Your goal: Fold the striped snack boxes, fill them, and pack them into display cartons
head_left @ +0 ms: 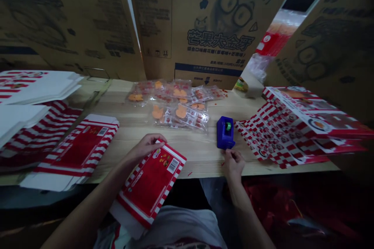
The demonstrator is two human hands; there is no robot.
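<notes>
My left hand [149, 146] grips the top end of a red-and-white striped carton [152, 179], which is tilted over the table's front edge with its white lower flap hanging toward my lap. A barcode and food pictures show on its red face. At the front of a blue tape dispenser [224, 134] my right hand [233, 163] has its fingertips pinched together, close to the cutting edge. Any tape between those fingers is too small to make out. A green roll sits in the dispenser.
Several clear packets with orange shapes [181, 113] lie mid-table. Flat striped cartons [84, 144] and a white-flapped stack [37, 85] are on the left. Filled-out striped boxes [309, 113] are piled at right. Large brown cardboard boxes [187, 19] wall off the back.
</notes>
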